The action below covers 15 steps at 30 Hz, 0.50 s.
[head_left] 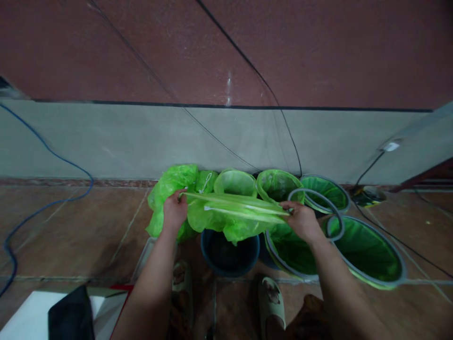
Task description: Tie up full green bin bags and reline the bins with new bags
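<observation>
My left hand (175, 210) and right hand (300, 220) are each closed, fingers pinching opposite ends of a translucent lime-green plastic bag (235, 218), stretched between them over a round dark-blue plastic bucket (230, 272). I judge the step as pulling the bag's edge taut; the next move calls for an even grip. The bag hides the bucket's far rim, and I can't tell whether my right hand also grips the round grey hoop (340, 223).
</observation>
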Each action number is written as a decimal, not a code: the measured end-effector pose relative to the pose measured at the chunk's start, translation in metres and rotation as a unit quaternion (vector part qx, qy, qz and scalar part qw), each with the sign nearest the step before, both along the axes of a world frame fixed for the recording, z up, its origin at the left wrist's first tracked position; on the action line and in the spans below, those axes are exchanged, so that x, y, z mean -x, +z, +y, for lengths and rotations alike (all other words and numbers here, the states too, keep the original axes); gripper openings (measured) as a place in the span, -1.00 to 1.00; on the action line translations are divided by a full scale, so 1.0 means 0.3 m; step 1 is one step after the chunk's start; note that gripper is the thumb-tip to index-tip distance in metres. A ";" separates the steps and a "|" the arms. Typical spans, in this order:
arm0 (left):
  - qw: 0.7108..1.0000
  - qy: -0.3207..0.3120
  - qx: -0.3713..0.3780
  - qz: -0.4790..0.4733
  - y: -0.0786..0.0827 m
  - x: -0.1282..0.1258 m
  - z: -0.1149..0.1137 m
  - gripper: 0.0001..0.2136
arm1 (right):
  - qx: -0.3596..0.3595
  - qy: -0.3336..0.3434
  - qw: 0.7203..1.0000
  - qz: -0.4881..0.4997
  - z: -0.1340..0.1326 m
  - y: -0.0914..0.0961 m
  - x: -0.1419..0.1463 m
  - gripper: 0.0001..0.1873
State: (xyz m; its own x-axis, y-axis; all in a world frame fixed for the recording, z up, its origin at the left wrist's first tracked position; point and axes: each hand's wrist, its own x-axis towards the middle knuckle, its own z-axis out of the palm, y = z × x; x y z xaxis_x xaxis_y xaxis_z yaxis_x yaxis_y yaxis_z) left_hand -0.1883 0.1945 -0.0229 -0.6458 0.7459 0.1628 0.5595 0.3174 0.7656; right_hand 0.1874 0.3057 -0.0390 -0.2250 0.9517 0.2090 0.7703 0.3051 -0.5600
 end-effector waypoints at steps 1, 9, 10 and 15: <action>0.999 0.026 -0.015 0.023 0.003 0.005 -0.001 -0.62 | 0.002 0.007 1.000 -0.029 -0.004 -0.001 0.005 -0.67; 0.987 0.119 -0.104 0.007 -0.023 0.061 -0.007 -0.62 | 0.154 -0.104 0.963 0.196 0.010 -0.002 0.005 -0.79; 0.986 0.126 -0.113 0.000 -0.031 0.066 -0.004 -0.62 | 0.183 -0.120 0.937 0.272 0.011 -0.001 0.011 -0.83; 0.978 0.151 -0.126 -0.072 -0.061 0.068 0.015 -0.62 | 0.232 -0.121 0.834 0.486 0.010 0.015 0.024 -0.85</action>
